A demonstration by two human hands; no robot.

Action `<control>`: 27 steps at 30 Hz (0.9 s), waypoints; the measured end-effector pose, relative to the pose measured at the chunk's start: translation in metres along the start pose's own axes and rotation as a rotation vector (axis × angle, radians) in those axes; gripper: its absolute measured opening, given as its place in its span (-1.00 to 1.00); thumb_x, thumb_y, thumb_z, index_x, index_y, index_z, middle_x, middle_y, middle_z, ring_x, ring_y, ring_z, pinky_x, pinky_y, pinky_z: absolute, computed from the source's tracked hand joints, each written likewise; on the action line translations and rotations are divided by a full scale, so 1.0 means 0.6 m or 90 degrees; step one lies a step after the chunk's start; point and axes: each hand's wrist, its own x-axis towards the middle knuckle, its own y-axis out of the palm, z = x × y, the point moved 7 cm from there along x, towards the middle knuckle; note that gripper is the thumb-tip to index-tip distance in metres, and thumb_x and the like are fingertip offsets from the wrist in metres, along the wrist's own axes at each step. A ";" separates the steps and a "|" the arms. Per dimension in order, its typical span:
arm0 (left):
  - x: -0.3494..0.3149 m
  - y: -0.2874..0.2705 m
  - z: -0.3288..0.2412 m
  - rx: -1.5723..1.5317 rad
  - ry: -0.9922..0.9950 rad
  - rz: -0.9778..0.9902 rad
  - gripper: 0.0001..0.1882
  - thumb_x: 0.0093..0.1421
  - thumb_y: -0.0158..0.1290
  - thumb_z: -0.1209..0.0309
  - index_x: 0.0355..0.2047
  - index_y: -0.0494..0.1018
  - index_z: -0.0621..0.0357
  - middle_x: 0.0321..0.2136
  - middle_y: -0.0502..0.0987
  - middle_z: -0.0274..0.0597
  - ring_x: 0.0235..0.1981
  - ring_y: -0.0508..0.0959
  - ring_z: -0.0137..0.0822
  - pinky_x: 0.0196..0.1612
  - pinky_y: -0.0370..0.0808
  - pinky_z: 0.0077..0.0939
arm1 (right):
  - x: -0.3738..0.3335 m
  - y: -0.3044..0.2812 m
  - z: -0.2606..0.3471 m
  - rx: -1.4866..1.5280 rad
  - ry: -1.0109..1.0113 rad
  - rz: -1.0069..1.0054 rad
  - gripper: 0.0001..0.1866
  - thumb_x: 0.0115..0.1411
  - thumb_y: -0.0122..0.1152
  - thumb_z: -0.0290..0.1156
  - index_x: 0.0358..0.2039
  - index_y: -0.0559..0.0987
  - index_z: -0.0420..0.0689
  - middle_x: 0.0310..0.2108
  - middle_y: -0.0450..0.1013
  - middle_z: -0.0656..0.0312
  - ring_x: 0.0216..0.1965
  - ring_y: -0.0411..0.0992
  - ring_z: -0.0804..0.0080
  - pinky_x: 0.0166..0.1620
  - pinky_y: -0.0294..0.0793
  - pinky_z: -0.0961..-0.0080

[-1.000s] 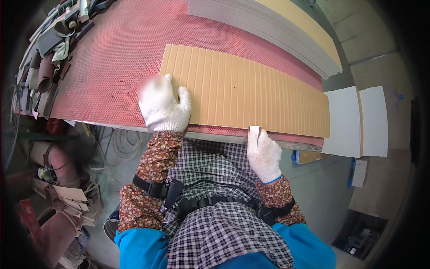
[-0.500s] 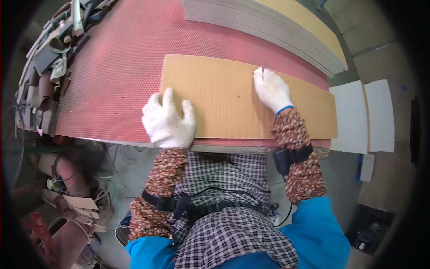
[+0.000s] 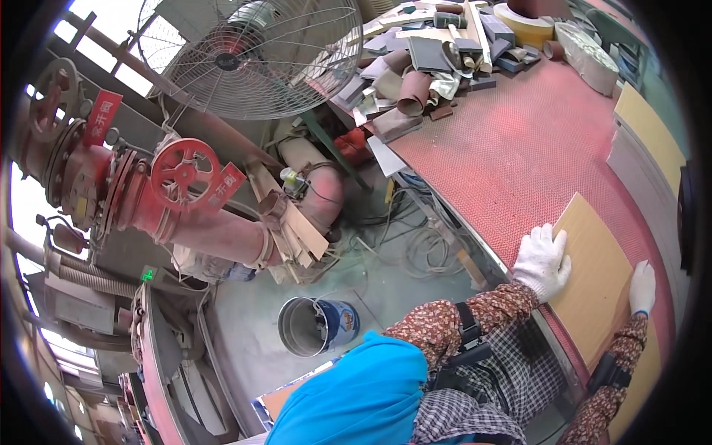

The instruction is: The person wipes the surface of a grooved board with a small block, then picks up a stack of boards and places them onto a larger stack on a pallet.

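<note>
Watching thin tan board (image 3: pixel 593 278) flat on red mesh-textured desk (image 3: pixel 512 159) | left hand (image 3: pixel 544 259), white knit glove (image 3: pixel 537 268): grip open, spread at board's left end | right hand (image 3: pixel 643 289): curled at far edge, can't tell if gripping | vs earlier: my view swung left, round wire fan (image 3: pixel 225 62) now in

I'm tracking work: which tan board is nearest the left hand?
The single board with the left hand at its edge; another tops the stack across the red table.
</note>
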 end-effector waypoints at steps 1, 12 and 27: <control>0.002 0.010 -0.009 -0.010 0.009 0.017 -0.65 0.14 0.12 0.26 -0.16 0.38 0.22 -0.27 0.39 0.05 -0.16 0.44 0.01 -0.13 0.40 -0.05 | -0.004 0.005 -0.029 -0.030 -0.035 -0.031 -0.40 0.49 -0.31 -0.06 -0.10 0.51 -0.40 -0.08 0.49 -0.32 0.01 0.42 -0.30 0.06 0.39 -0.05; 0.025 -0.006 0.024 0.093 -0.001 0.010 -0.58 0.19 0.14 0.15 0.01 0.53 0.06 0.00 0.48 0.10 0.09 0.41 0.07 0.13 0.40 0.01 | -0.272 -0.058 0.185 -0.199 0.018 0.001 -0.64 0.45 -0.21 -0.17 -0.17 0.55 -0.09 -0.35 0.57 0.07 -0.36 0.61 -0.04 -0.35 0.60 0.01; 0.005 0.016 0.005 0.120 0.073 -0.055 -0.52 0.15 0.18 0.18 0.03 0.52 0.16 -0.02 0.48 0.13 0.02 0.46 0.10 0.04 0.45 0.02 | -0.455 -0.061 0.194 -0.229 -0.060 -0.041 -0.69 0.39 -0.07 -0.28 -0.01 0.50 -0.18 -0.38 0.49 0.07 -0.55 0.56 0.15 -0.55 0.53 0.18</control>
